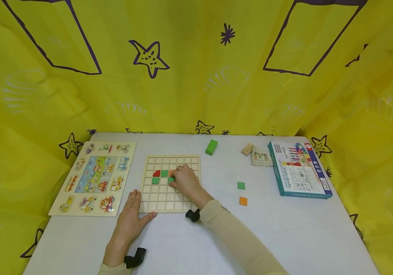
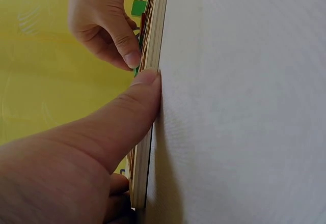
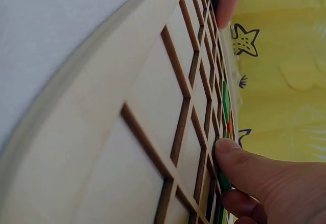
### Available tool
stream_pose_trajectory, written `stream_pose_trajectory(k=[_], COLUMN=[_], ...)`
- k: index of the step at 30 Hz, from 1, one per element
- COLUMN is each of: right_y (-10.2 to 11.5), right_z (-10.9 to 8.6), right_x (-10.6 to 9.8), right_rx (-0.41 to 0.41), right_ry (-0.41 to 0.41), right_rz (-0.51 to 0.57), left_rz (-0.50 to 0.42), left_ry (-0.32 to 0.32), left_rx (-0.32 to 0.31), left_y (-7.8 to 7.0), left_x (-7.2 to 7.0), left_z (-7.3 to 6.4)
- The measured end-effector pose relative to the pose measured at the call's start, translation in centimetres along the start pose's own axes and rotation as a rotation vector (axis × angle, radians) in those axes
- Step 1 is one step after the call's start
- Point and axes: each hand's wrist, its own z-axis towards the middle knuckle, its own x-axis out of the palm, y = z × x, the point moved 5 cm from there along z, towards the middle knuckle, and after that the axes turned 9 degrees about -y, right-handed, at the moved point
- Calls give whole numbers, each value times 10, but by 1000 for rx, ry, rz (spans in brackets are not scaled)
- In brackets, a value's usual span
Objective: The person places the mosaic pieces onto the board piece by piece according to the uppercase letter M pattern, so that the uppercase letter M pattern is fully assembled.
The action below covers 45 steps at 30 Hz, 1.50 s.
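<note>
A pale wooden grid board (image 1: 162, 204) lies on the table, with a red quarter-circle tile (image 1: 157, 174), green square tiles (image 1: 155, 180) and an orange tile (image 1: 171, 173) in its cells. My right hand (image 1: 187, 185) is over the board, thumb and fingers pinching a green square tile (image 1: 171, 179) just in front of the orange one. In the right wrist view, the thumb touches this green tile (image 3: 224, 179) and the fingertips are partly hidden. My left hand (image 1: 130, 217) rests at the board's near left corner, fingers extended along one side, thumb (image 2: 137, 102) against the front edge.
Left of the board lies a vehicle picture puzzle (image 1: 95, 179). To the right are a loose green tile (image 1: 241, 185) and an orange tile (image 1: 243, 201). Farther back are a green block (image 1: 211, 147), a wooden block (image 1: 247, 149), a pattern card (image 1: 261, 156) and a box (image 1: 301, 170).
</note>
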Motion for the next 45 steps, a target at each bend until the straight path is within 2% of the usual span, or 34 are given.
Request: stream_pose_trajectory(k=[11,16,20,27,33,38,42,45], right_y=[-6,-17,-32,-60,-85,-104,-120,-134], right_z=[-9,-19,-30,-50,-69,-83,-92,-99], right_x=[2,-9,-23,-45,-63,-79,-92,-100], right_rx=[41,43,80,141,212,239,251,274], right_ry=[31,-9,-45,-78,-134,-177,-186,-161], right_rz=[34,93,141,132,158,180,192,195], left_rz=[-4,-7,-12,-9,-6,-8,-6,-12], left_ry=[44,33,25,48,39,42,43,41], left_rx=[-27,-18,-10,-19,1,5,-2,-11], left_y=[2,2,0,0,1,1,0,0], left_x=[6,6,5,3,1,-1,-3,-4], left_z=[-2,-2,-2,0,2,3,3,2])
